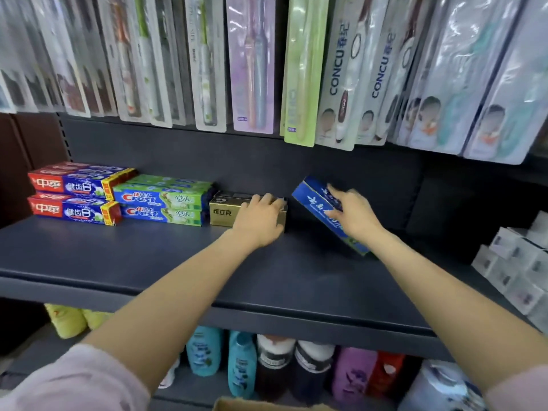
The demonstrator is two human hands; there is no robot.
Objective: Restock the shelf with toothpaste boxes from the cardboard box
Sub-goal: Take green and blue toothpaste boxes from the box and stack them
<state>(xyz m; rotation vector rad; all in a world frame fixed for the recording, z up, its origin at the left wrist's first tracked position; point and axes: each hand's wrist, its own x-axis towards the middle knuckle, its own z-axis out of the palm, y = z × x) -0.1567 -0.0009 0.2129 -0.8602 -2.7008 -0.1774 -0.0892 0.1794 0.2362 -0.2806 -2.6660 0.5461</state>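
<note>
On the dark shelf [148,256] my left hand [261,218] grips the right end of a gold and black toothpaste box [222,212] that lies against the back. My right hand [353,215] holds a blue toothpaste box [314,203], tilted with its far end raised and its near end close to the shelf. To the left stand two stacked green Crest boxes [161,204] and two stacked red and blue boxes [74,191]. A corner of the cardboard box [237,404] shows at the bottom edge.
Toothbrush packs [296,69] hang in a row just above the shelf. White boxes [516,262] sit at the right end. Bottles [240,363] fill the lower shelf. The shelf surface in front of the toothpaste boxes is bare.
</note>
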